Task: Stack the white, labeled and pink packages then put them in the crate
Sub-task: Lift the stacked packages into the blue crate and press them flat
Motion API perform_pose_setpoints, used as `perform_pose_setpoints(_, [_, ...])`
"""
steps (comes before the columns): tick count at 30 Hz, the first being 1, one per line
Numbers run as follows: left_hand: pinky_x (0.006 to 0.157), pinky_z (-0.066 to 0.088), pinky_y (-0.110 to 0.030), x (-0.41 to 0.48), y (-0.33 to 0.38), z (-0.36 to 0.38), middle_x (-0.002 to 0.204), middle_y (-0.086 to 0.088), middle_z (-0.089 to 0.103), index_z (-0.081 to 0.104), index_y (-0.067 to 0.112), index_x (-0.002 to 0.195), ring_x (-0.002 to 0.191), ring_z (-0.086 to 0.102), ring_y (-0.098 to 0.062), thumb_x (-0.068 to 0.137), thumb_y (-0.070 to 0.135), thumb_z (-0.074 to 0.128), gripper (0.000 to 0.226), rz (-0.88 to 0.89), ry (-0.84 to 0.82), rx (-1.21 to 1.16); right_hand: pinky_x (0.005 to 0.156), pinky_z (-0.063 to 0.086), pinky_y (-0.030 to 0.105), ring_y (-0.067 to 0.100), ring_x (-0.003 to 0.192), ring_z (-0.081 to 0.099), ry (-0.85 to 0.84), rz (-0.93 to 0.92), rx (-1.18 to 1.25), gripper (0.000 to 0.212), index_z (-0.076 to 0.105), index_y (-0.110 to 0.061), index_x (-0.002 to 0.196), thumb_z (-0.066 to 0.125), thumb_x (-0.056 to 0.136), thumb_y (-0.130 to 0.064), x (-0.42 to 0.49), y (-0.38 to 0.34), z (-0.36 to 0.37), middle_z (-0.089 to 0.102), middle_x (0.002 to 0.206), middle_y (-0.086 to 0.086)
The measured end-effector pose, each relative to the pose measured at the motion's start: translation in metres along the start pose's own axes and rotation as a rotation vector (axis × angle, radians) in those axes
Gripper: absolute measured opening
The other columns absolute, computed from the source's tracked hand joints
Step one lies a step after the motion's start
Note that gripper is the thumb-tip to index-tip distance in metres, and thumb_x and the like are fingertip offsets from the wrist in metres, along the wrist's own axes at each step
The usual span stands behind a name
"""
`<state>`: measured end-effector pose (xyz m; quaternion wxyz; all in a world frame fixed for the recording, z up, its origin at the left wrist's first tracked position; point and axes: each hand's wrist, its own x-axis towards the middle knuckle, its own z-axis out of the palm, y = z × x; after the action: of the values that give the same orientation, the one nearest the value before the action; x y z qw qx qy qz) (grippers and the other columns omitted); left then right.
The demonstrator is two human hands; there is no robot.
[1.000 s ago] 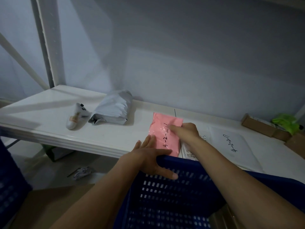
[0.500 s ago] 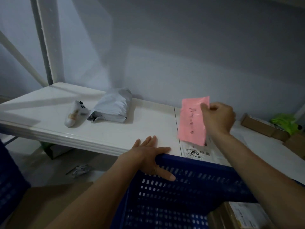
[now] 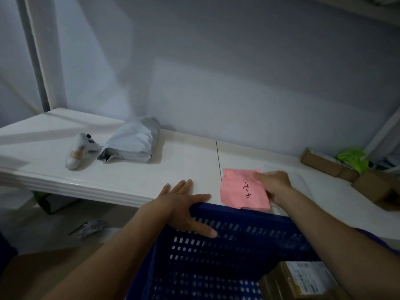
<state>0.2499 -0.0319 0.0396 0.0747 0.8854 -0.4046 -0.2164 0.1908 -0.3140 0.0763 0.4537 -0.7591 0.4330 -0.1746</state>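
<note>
A pink package [image 3: 238, 191] with black handwriting lies flat near the front edge of the white shelf [image 3: 151, 174], just behind the blue crate [image 3: 249, 216]. My right hand [image 3: 272, 182] grips the pink package's right side. It rests on a white package [image 3: 307, 185], of which only a pale edge shows to the right. The labeled package is hidden underneath. My left hand [image 3: 184, 204] grips the crate's rim at its near left corner, thumb inside.
A folded grey mailer bag [image 3: 132, 141] and a small white handheld device [image 3: 79, 152] lie on the shelf's left part. Brown cardboard boxes [image 3: 324, 163] and a green bag [image 3: 352, 156] sit at the far right. A brown labeled box [image 3: 303, 280] lies inside the crate.
My right hand lifted the pink package off the shelf, swung it to the right and laid it flat on top of the labeled and white packages. My left hand stayed on the crate rim.
</note>
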Motion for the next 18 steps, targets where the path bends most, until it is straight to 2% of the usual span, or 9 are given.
perform_pose_setpoints(3, [0.122, -0.017, -0.059, 0.0, 0.0, -0.004, 0.172, -0.006, -0.024, 0.003, 0.055, 0.16, 0.155, -0.028, -0.025, 0.061, 0.099, 0.053, 0.119, -0.003, -0.015, 0.002, 0.089, 0.062, 0.044, 0.027, 0.073, 0.069, 0.054, -0.017, -0.064, 0.045, 0.064, -0.01, 0.073, 0.082, 0.083, -0.051, -0.008, 0.004, 0.001, 0.071, 0.083, 0.01])
perform_pose_setpoints(5, [0.123, -0.016, -0.059, -0.001, -0.001, -0.004, 0.172, -0.006, -0.024, 0.004, 0.055, 0.16, 0.156, -0.028, -0.025, 0.061, 0.099, 0.052, 0.118, -0.005, -0.028, -0.003, 0.077, 0.061, 0.039, 0.028, 0.076, 0.07, 0.053, -0.09, -0.148, 0.058, 0.07, -0.006, 0.081, 0.08, 0.077, -0.063, -0.015, 0.001, 0.001, 0.073, 0.084, 0.01])
perform_pose_setpoints(7, [0.122, -0.016, -0.06, 0.002, -0.003, -0.003, 0.172, -0.006, -0.023, 0.004, 0.055, 0.159, 0.156, -0.027, -0.025, 0.06, 0.1, 0.051, 0.119, 0.001, -0.035, 0.004, 0.066, 0.048, 0.033, 0.024, 0.081, 0.063, 0.004, -0.164, -0.289, 0.066, 0.059, -0.009, 0.092, 0.078, 0.074, -0.069, -0.023, -0.001, -0.002, 0.065, 0.091, 0.006])
perform_pose_setpoints(9, [0.122, -0.016, -0.061, 0.004, -0.005, -0.001, 0.173, -0.006, -0.023, 0.004, 0.056, 0.159, 0.156, -0.027, -0.025, 0.057, 0.102, 0.049, 0.121, 0.007, -0.035, 0.011, 0.067, 0.045, 0.033, 0.025, 0.091, 0.059, -0.082, -0.134, -0.409, 0.068, 0.048, -0.013, 0.102, 0.08, 0.074, -0.067, -0.031, -0.003, -0.005, 0.056, 0.099, 0.003])
perform_pose_setpoints(10, [0.122, -0.016, -0.061, 0.006, -0.005, 0.0, 0.173, -0.006, -0.022, 0.005, 0.056, 0.159, 0.156, -0.026, -0.026, 0.055, 0.103, 0.048, 0.123, 0.008, -0.03, 0.012, 0.069, 0.047, 0.033, 0.026, 0.092, 0.06, -0.13, -0.11, -0.438, 0.066, 0.048, -0.012, 0.1, 0.081, 0.075, -0.064, -0.034, -0.005, -0.007, 0.056, 0.098, 0.002])
perform_pose_setpoints(13, [0.122, -0.017, -0.06, 0.007, -0.007, -0.001, 0.173, -0.005, -0.022, 0.004, 0.056, 0.159, 0.156, -0.027, -0.025, 0.052, 0.105, 0.047, 0.125, 0.0, -0.034, 0.01, 0.063, 0.048, 0.032, 0.016, 0.076, 0.059, -0.2, -0.049, -0.393, 0.054, 0.049, -0.014, 0.084, 0.088, 0.076, -0.052, -0.034, -0.008, -0.007, 0.053, 0.083, -0.004])
perform_pose_setpoints(15, [0.122, -0.017, -0.059, 0.006, -0.007, 0.0, 0.172, -0.005, -0.023, 0.003, 0.056, 0.159, 0.155, -0.028, -0.025, 0.054, 0.104, 0.047, 0.125, 0.004, -0.042, 0.013, 0.057, 0.045, 0.029, 0.013, 0.071, 0.056, -0.208, -0.014, -0.336, 0.058, 0.05, -0.011, 0.092, 0.092, 0.073, -0.045, -0.033, -0.007, -0.005, 0.054, 0.084, -0.005])
perform_pose_setpoints(17, [0.122, -0.016, -0.059, 0.003, -0.01, 0.004, 0.172, -0.005, -0.023, 0.002, 0.056, 0.159, 0.155, -0.028, -0.026, 0.051, 0.106, 0.045, 0.127, -0.002, -0.044, 0.015, 0.067, 0.053, 0.031, 0.02, 0.081, 0.063, -0.227, 0.04, -0.273, 0.072, 0.052, -0.008, 0.109, 0.098, 0.064, -0.04, -0.034, -0.011, 0.002, 0.061, 0.096, 0.0])
perform_pose_setpoints(18, [0.122, -0.015, -0.06, 0.0, -0.014, 0.007, 0.173, -0.006, -0.023, 0.002, 0.055, 0.159, 0.156, -0.027, -0.026, 0.047, 0.109, 0.041, 0.13, -0.006, -0.044, 0.014, 0.075, 0.057, 0.035, 0.024, 0.086, 0.066, -0.252, 0.064, -0.239, 0.079, 0.052, -0.004, 0.112, 0.101, 0.059, -0.037, -0.034, -0.012, 0.009, 0.064, 0.102, 0.003])
